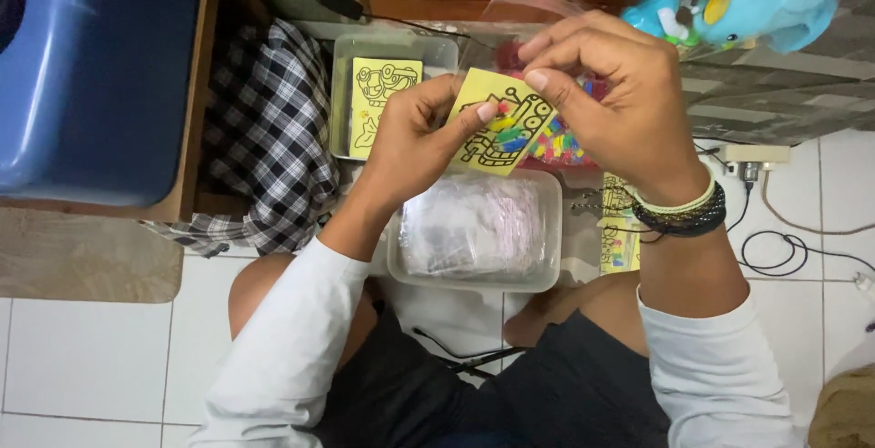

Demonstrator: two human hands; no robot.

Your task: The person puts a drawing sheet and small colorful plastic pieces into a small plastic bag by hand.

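Yellow sand-art card point(499, 124), partly filled with colour, sits held above a lidless clear tub point(478, 275) of small bags. Left hand point(415, 143) pinches the card's lower left edge between thumb and fingers; right hand point(615, 92) pinches its top edge with fingertips pressed together. Colouring or peeling seems to be the step in hand, calling next for a steady, fine grip. Behind, another tray point(351, 47) holds a blank yellow card point(378, 102); checked cloth point(273, 129) lies at the left.

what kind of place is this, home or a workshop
Likely a home floor used for small craft packing: white floor tiles, clear plastic tubs and plastic toys around. Both hands hold a yellow picture card.
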